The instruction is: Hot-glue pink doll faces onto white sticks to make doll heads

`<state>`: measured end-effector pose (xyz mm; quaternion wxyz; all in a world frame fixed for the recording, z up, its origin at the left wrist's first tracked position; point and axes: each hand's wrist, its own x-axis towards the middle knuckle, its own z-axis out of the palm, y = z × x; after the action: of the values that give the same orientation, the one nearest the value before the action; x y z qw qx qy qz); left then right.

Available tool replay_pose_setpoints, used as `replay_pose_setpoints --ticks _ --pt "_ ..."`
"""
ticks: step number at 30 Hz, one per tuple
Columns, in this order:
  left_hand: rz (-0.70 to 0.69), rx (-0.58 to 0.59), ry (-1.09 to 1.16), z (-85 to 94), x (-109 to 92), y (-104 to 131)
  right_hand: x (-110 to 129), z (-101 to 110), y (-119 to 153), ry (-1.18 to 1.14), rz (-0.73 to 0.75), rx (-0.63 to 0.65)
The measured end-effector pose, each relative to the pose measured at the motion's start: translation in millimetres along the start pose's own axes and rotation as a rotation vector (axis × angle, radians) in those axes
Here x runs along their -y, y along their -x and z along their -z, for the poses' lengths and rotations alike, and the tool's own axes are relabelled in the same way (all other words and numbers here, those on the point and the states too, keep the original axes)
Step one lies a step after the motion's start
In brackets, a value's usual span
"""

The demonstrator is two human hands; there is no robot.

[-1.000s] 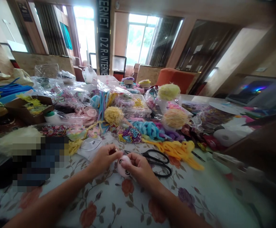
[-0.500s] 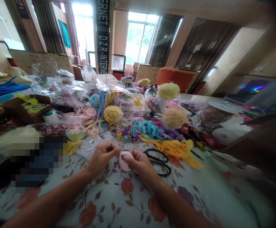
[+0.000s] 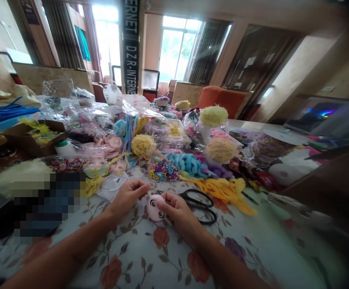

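A small round pink doll head with printed eyes is pinched in my right hand, its thumb across the face. My left hand is just up and left of it, thumb and fingertips pressed together. Something thin and pale seems to run from those fingertips to the top of the head; it is too small to name. Black-handled scissors lie on the floral tablecloth, partly behind my right hand. A white cloth-like piece with dark marks rests beyond my left hand.
Yellow fibre spreads to the right, by blue and purple curls. Behind lie a bag of colourful small pieces, yellow fluffy balls and plastic bags. A glue gun sits far right; a cardboard box stands left.
The doll head has turned, so both printed eyes now show, and it sits slightly lower left. My left fingertips have drawn a little up and away from it.
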<state>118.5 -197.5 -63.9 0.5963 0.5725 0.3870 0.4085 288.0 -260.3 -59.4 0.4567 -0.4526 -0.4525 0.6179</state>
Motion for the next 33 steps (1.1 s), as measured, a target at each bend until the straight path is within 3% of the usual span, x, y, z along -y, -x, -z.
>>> replay_pose_setpoints --ticks 5,9,13,20,24,29,33 --pt "-0.002 -0.022 0.167 -2.2 -1 -3 -4 2 -1 -0.046 0.007 -0.024" --pt "0.003 0.046 0.018 -1.5 -7 -3 -2 1 0 0.002 0.051 -0.020" --pt "-0.034 0.041 -0.027 -1.7 -7 -1 1 -3 2 0.031 0.057 -0.002" --pt "0.031 -0.019 0.223 -6.6 1 1 -10 1 -2 -0.121 -0.013 0.022" --pt "0.050 0.044 0.323 -6.6 -1 0 -9 0 -2 -0.261 -0.004 0.041" --pt "0.141 0.233 0.475 -3.3 -5 0 1 -5 2 -0.354 -0.002 0.065" --pt "0.178 0.166 0.485 -1.2 -4 1 -2 -4 4 -0.318 -0.042 0.143"
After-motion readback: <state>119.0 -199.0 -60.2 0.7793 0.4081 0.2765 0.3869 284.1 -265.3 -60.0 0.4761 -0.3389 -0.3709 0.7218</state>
